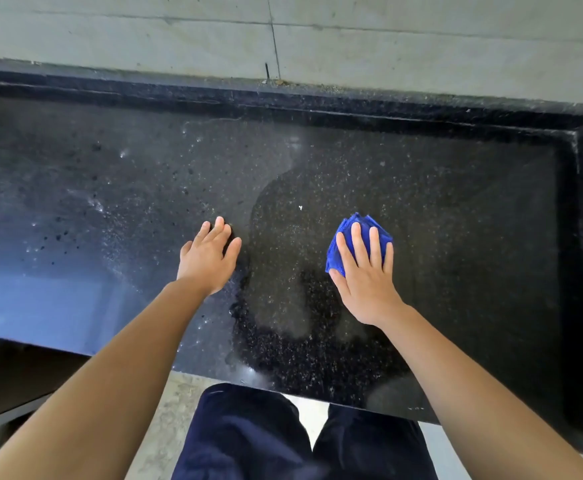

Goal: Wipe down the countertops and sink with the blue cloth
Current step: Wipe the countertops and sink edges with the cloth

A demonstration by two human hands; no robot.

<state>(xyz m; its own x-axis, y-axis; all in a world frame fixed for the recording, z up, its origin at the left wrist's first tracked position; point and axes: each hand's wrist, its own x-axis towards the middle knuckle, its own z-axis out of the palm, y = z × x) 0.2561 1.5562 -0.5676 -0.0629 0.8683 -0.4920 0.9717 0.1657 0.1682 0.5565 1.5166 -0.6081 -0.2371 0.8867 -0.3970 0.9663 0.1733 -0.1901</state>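
our right hand presses the crumpled blue cloth flat-fingered to wipe the speckled black tabletop; left hand braces, fingers straight.

Both our bare arms reach forward. Our left hand lies palm down, fingers straight and close together. Our right hand is palm down too, fingers straight, slightly spread.

The right hand lies flat with fingers spread, pressing the bunched blue cloth onto the black speckled countertop. The left hand, at its 9 o'clock, is spread palm-down over the stone. A wet patch lies between them. A grey wall runs at 12 o'clock.
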